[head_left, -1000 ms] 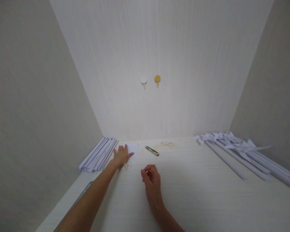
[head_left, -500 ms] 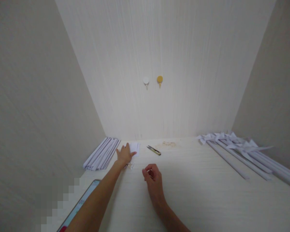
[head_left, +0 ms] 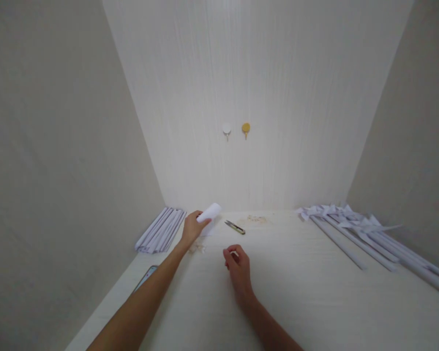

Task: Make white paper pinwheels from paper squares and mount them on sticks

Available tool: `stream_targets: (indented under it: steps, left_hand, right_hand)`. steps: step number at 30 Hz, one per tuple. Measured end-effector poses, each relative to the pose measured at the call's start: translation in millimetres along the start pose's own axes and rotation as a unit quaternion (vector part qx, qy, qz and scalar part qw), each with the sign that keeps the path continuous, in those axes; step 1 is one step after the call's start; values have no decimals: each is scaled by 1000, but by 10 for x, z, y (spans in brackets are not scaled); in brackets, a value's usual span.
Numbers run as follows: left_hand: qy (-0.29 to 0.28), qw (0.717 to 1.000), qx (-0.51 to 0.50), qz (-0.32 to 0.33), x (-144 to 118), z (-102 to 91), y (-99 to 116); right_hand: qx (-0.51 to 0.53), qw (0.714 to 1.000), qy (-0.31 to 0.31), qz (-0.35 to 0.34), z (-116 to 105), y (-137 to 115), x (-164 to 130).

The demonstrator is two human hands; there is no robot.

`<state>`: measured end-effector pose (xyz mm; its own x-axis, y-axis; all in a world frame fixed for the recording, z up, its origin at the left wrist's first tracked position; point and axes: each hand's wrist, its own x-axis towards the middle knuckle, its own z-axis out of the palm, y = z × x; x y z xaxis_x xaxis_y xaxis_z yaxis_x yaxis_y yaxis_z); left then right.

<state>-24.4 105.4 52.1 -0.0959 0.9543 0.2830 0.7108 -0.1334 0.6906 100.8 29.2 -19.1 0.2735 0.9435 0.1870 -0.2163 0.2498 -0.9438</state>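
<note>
My left hand (head_left: 193,228) is closed on a sheet of white paper (head_left: 209,213), which bends up in a curl between thumb and fingers. More white paper (head_left: 208,229) lies flat on the tabletop just beneath it. My right hand (head_left: 237,263) is held in front of the thread snips, thumb and fingertips pressed together; whatever they hold, if anything, is hidden. The thread snips (head_left: 235,227) rest on the table to the right of the paper, with their points toward the left.
Flat folded paper strips (head_left: 161,230) are piled at the left wall. Rolled paper sticks with pointed paper ends (head_left: 346,234) lie along the right. A phone (head_left: 145,278) is partly behind my left forearm. Small scraps (head_left: 197,246) and brownish bits (head_left: 256,219) dot the white table (head_left: 296,302).
My left hand has gone from lying spread on the paper to gripping a sheet and lifting it into a curl. My right hand keeps its pinch. The camera view has shifted a little.
</note>
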Motion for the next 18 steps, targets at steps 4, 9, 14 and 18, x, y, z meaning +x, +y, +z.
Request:
stream_targets:
  steps: [4,9,14,18]
  left_hand:
    - [-106,982,-155,-7,-457,-126,141]
    - [-324,848,-402,-119,-994,-142,93]
    - [-369,831,-393,-134,-1180,-56,-29]
    - [-388,820,-398,-134,-1193,-50,-90]
  right_hand:
    - [-6,999,41,-1,-95,-149,20]
    - [32,996,-75,-29,-322,-411,-14]
    - [5,971,-234,-57,-507,-523,-86]
    - [-49,968,-229,-94,-513,-463,-87]
